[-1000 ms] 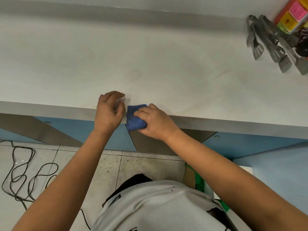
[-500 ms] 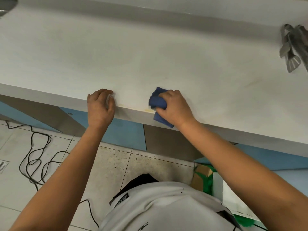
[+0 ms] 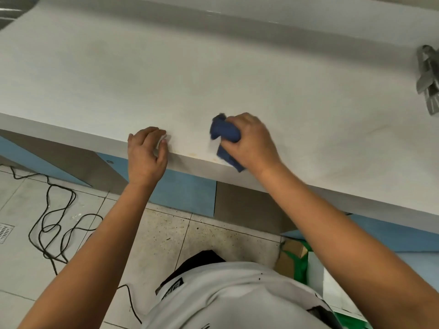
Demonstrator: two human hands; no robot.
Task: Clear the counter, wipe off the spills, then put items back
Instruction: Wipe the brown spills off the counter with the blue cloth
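My right hand (image 3: 253, 143) grips a crumpled blue cloth (image 3: 225, 132) and presses it on the white counter (image 3: 166, 74) near its front edge; one corner of the cloth hangs over the edge. A faint yellowish stain (image 3: 197, 155) shows on the counter edge just left of the cloth. My left hand (image 3: 146, 151) rests at the counter edge with curled fingers around something small and white (image 3: 163, 140); what it is cannot be told.
Metal tongs (image 3: 428, 79) lie at the counter's far right. A steel sink rim (image 3: 14, 8) shows at the top left corner. Below are blue and grey cabinet fronts, a tiled floor with a black cable (image 3: 54, 224) and a cardboard box with green plastic (image 3: 294, 260).
My right hand carried the blue cloth rightward along the front edge, away from my left hand, and slightly onto the counter. The view shifted left; the tongs slid toward the right edge.
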